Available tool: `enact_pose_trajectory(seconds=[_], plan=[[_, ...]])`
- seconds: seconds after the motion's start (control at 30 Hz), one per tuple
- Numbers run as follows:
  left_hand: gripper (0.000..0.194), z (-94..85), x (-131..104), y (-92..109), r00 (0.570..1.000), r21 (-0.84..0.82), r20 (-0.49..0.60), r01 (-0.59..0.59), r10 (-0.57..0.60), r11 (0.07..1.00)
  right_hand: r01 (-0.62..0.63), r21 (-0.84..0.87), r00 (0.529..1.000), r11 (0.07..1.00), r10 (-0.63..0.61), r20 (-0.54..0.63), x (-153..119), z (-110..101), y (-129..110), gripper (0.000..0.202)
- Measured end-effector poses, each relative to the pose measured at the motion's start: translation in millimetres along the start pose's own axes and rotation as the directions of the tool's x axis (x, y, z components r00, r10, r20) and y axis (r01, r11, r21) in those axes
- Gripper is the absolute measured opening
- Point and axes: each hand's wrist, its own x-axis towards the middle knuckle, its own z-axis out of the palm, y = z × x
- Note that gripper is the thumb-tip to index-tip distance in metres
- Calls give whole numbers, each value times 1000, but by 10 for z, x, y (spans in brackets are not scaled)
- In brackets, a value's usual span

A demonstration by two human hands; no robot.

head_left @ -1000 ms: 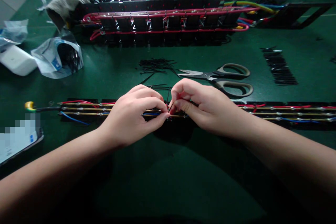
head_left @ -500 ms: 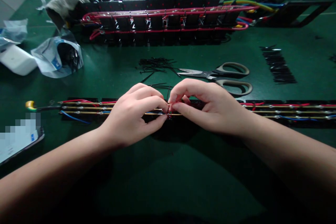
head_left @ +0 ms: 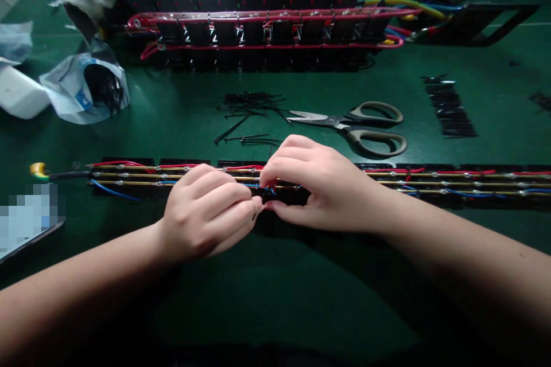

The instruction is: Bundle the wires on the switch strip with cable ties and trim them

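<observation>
A long black strip (head_left: 129, 176) with brass rods and red and blue wires lies across the table. Over its middle, my left hand (head_left: 213, 212) is closed, thumb and fingertips pinched at the strip's near side; what they hold is too small to make out, though a bit of something black shows there. My right hand (head_left: 316, 183) meets it from the right, its fingers curled over the rods and its thumb below, around a blue wire and something dark. What the right fingertips grip is hidden. Thin black cable ties (head_left: 252, 104) lie just beyond the hands.
Scissors (head_left: 344, 123) lie beyond my right hand, with a row of black ties (head_left: 450, 108) farther right. A plastic bag (head_left: 86, 89), a white object (head_left: 21, 92) and a phone (head_left: 28, 223) are at the left. Black assemblies with red cables (head_left: 267, 31) span the back.
Both hands have moved slightly left and toward me. The left fingers have closed into a tighter pinch, and the right hand now reaches across the strip's near edge. The view has shifted slightly.
</observation>
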Motion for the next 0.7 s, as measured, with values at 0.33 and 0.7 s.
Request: enact_pose_trajectory(seconds=[0.33,0.7], plan=[[18,-25,56,21,997,8,-34,-76,76,997,40,-107,999,994,-42,-19,-10,49,32,10],[12,-6,67,38,995,-5,-6,-98,98,995,85,-192,996,978,-90,-20,-12,57,16,10]])
